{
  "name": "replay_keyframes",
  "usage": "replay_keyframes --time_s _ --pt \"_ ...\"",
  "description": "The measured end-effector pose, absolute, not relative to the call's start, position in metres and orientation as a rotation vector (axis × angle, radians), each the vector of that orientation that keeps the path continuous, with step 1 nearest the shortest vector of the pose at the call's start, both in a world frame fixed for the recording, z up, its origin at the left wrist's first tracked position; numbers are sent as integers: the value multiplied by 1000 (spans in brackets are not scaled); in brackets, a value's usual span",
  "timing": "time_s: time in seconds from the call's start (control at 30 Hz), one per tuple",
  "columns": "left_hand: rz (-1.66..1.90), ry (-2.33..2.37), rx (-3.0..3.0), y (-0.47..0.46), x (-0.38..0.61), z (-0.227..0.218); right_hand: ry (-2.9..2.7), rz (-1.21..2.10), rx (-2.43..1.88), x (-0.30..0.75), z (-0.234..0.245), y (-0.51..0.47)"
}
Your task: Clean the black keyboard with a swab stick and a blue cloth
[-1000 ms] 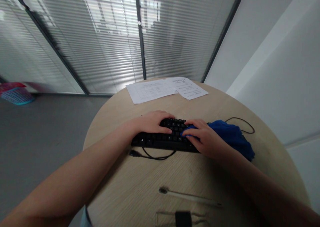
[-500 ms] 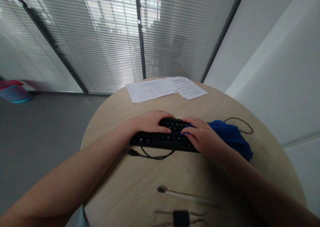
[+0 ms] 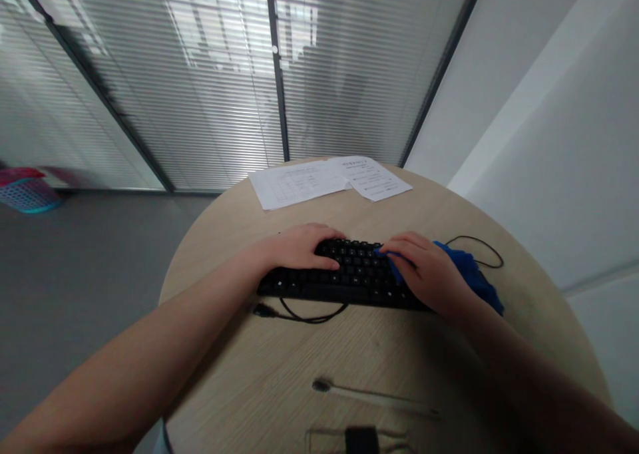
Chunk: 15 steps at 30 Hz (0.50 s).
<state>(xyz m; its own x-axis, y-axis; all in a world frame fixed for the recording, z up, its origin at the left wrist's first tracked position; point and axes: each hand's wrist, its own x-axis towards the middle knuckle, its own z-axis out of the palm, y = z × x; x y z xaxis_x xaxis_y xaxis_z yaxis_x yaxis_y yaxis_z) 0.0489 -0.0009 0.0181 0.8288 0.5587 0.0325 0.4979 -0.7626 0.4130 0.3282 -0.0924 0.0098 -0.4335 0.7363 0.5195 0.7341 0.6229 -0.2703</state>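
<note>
A black keyboard (image 3: 344, 293) lies across the middle of the round wooden table. My left hand (image 3: 302, 247) holds it down at its left part, thumb over the keys and fingers along the far edge. Pinched in my right hand (image 3: 430, 271) is a blue cloth (image 3: 466, 264), a fold of it pressed onto the keys at the keyboard's right part. The rest of the cloth spreads out to the right, partly behind my hand and wrist. That hand also hides the keyboard's right end.
Near the keyboard's front edge lies a black cable (image 3: 312, 321) with a plug. Closer to me are a toothbrush (image 3: 372, 397) and a black block with wire-like ends (image 3: 362, 439). Printed papers (image 3: 299, 186) lie at the far edge. A basket (image 3: 30, 194) stands on the floor left.
My right hand has slid to the right along the keyboard with the cloth, uncovering more keys. My left hand stays in place on the keyboard.
</note>
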Motion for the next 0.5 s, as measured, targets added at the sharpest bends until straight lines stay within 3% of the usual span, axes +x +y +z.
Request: replay_keyframes --time_s 0.27,0.5 --pt "232 771 2613 0 49 18 -2418 195 -1112 333 11 -93" --pt "224 777 2611 0 49 16 -2539 81 -1145 319 9 -96"
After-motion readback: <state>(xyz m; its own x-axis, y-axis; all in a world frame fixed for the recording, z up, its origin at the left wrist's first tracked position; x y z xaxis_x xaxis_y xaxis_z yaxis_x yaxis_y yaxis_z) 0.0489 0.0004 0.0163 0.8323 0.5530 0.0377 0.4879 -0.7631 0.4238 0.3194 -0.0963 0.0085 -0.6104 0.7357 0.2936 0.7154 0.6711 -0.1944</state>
